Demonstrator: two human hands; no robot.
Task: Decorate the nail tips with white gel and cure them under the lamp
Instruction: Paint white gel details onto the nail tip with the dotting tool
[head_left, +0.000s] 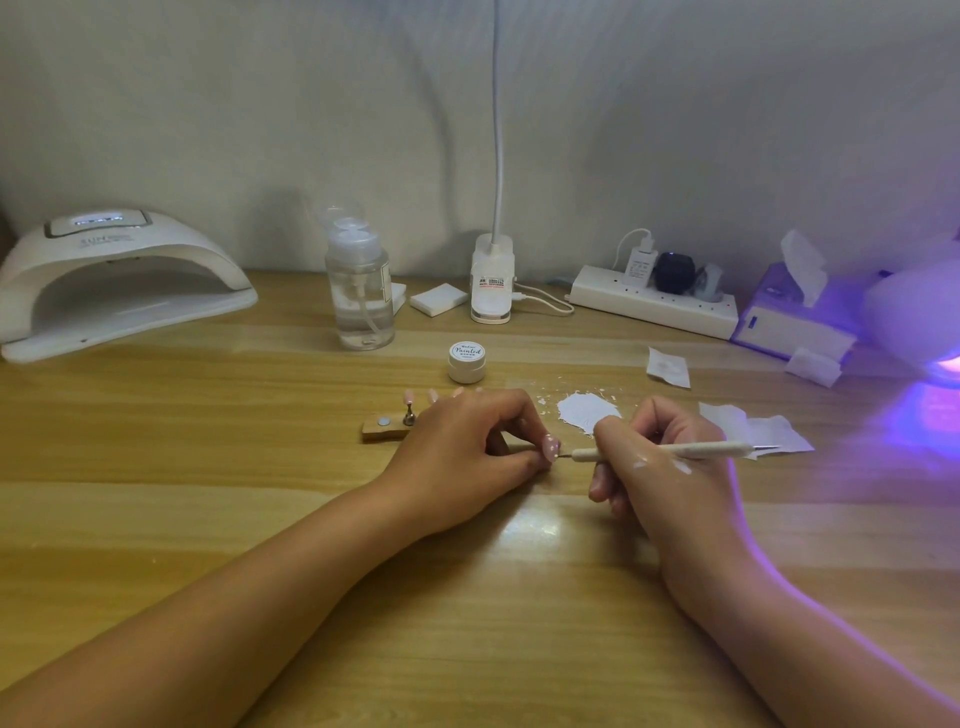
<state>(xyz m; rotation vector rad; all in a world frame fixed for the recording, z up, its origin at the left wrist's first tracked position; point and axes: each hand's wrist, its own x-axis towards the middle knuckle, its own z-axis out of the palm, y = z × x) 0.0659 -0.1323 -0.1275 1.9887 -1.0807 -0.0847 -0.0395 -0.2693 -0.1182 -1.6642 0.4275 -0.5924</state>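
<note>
Your left hand rests on the worktop near the middle. Its fingers are curled and pinch a thin stick that carries a pink nail tip with small white marks on it. Your right hand lies just to the right, its fingers curled round a white dotting pen. The pen is held almost level, with its fine metal point aimed left and just beside the nail tip (whether it actually touches cannot be told). White smears sit on the back of that right hand. Just beyond the two hands a patch of white gel is spread straight on the worktop, and farther back stands a small gel jar with its lid on. To the left, partly hidden by your left hand, a wooden holder bears spare tips on little stands. The curing lamp sits at the far left, well apart from the hands, with its display lit. Along the far wall stand a pump bottle, a clip-on lamp, a power strip and a tissue box. Paper wipes lie right of your right hand.
</note>
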